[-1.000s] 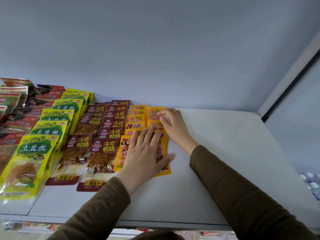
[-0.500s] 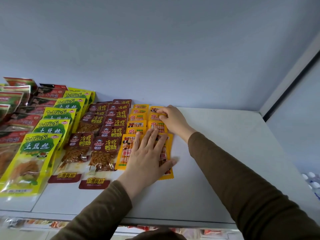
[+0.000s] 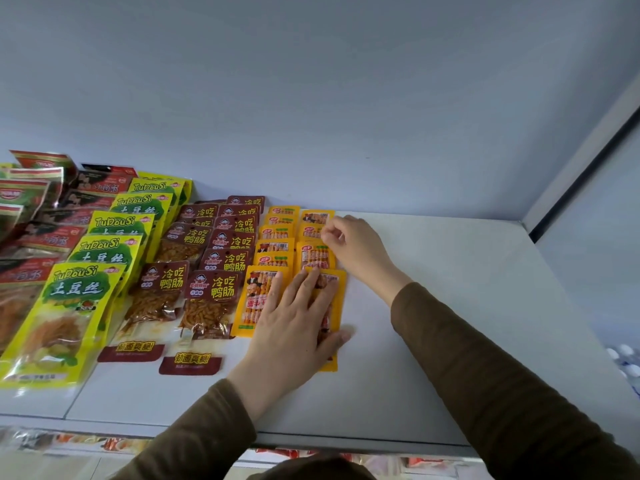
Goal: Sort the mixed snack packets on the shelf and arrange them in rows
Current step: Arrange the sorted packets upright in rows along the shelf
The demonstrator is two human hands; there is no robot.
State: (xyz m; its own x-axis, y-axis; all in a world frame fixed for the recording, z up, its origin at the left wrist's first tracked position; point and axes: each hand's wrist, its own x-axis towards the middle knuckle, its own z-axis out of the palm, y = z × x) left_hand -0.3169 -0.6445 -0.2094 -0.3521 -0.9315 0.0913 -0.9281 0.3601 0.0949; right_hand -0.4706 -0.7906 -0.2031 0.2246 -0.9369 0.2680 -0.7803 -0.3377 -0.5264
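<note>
Two hands on white shelf [image 3: 433, 306], left hand [image 3: 294, 327] fingers spread flat on orange packets [image 3: 313, 258]; right hand [image 3: 356, 247] fingers pinching one.

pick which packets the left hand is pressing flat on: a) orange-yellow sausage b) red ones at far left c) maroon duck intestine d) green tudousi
a: the left hand lies palm-down, fingers spread, over the front orange-yellow sausage packets, right of the maroon rows.

The left hand [image 3: 294, 327] hides most of the front orange packet [image 3: 337, 296] — its print unreadable.
</note>
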